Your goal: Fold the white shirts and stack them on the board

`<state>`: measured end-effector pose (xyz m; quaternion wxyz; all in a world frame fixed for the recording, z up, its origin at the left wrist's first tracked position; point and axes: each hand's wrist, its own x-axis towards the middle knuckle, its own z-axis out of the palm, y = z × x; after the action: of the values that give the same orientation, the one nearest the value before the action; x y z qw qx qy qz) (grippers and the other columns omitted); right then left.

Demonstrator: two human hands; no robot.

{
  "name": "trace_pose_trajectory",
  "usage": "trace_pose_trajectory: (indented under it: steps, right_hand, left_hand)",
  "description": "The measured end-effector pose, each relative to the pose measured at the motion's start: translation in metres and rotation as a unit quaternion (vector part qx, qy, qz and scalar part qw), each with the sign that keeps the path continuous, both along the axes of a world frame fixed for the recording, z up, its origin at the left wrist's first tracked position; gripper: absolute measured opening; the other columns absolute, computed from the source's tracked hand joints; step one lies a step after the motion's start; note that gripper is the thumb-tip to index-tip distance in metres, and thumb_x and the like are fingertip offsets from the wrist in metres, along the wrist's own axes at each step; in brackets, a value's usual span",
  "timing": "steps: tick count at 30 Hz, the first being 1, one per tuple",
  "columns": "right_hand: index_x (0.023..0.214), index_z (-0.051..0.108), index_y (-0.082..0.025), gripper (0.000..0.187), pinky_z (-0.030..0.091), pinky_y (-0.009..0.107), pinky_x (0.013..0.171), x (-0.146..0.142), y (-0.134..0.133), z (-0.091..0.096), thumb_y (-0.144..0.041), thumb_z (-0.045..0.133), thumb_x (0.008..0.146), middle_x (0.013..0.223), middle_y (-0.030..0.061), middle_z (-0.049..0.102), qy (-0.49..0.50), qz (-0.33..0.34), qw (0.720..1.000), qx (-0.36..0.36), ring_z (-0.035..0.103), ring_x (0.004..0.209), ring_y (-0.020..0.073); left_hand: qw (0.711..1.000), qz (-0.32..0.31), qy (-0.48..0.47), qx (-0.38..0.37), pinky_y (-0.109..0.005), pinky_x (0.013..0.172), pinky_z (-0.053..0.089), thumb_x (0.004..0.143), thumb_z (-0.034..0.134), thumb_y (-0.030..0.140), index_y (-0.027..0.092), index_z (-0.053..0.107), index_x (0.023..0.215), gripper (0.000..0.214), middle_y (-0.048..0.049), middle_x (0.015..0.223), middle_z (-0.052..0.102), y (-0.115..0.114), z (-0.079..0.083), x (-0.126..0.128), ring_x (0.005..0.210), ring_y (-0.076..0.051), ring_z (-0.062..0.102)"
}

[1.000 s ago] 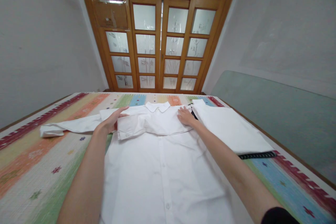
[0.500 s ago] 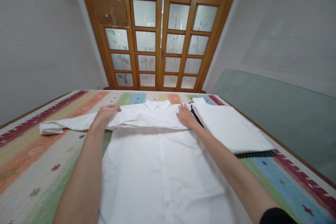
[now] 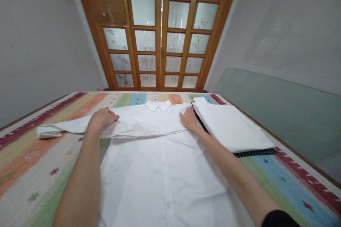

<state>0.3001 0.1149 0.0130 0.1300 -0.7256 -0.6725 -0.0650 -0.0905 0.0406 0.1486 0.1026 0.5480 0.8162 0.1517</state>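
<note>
A white button-up shirt (image 3: 141, 170) lies front side up, its collar (image 3: 158, 105) at the far end. Across its chest runs one folded-over sleeve (image 3: 144, 127), while the other sleeve (image 3: 66, 125) stretches out to the left. My left hand (image 3: 103, 117) is closed on the shirt's cloth at the left shoulder, by the end of the folded sleeve; its fingertips are partly hidden. At the opposite shoulder, my right hand (image 3: 189, 117) rests on the fabric with fingers stretched out.
A folded white garment (image 3: 231, 124) lies close to the right of the shirt, with a black patterned strip (image 3: 257, 153) under its edge. Beneath everything is a striped, colourful cover (image 3: 39, 170). Wooden glazed doors (image 3: 160, 42) stand beyond, with walls on both sides.
My left hand has moved slightly left and nearer to me. The folded sleeve's lower edge has come down on the left. My right hand stays at the right shoulder.
</note>
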Motion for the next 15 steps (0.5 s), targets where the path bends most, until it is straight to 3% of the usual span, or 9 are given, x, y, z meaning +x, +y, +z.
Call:
trace_pose_trajectory:
  steps: [3,6,10,15]
  right_hand:
    - [0.144,0.027,0.013,0.072,0.018,0.050,0.116,0.002,-0.001,0.002,-0.040,0.031,0.095,0.151,0.0343,0.025,0.015,-0.020,0.999,-0.029,0.023,0.144,0.0381]
    - [0.146,0.028,0.007,0.068,0.017,0.046,0.116,0.004,0.001,0.003,-0.038,0.032,0.095,0.154,0.0291,0.024,0.006,0.013,0.999,-0.043,0.021,0.145,0.0348]
    - [0.147,0.026,0.006,0.065,0.018,0.042,0.117,0.010,0.012,0.012,-0.031,0.035,0.094,0.155,0.0259,0.026,-0.003,0.042,0.998,-0.037,0.021,0.146,0.0303]
    - [0.146,0.028,0.006,0.060,0.035,0.037,0.107,0.021,0.033,0.032,-0.019,0.033,0.091,0.144,0.0270,0.044,0.012,-0.012,0.999,-0.034,0.043,0.133,0.0300]
  left_hand:
    - [0.999,0.004,0.019,-0.029,-0.036,0.074,0.052,0.061,0.068,0.029,0.019,0.071,0.075,0.018,-0.0135,0.099,0.073,0.006,-0.008,-0.002,0.093,-0.033,0.067]
    - [0.999,0.021,0.029,-0.036,-0.038,0.077,0.052,0.061,0.068,0.027,0.020,0.071,0.082,0.022,-0.0149,0.107,0.072,0.007,-0.011,0.001,0.097,-0.034,0.067]
    - [0.998,0.038,0.046,-0.033,-0.039,0.077,0.053,0.060,0.068,0.021,0.020,0.071,0.089,0.029,-0.0163,0.110,0.071,0.005,-0.016,0.006,0.100,-0.036,0.066]
    - [0.999,0.023,0.019,-0.030,-0.036,0.079,0.052,0.061,0.067,0.020,0.019,0.070,0.090,0.029,-0.0159,0.109,0.071,0.005,-0.023,0.000,0.101,-0.034,0.066]
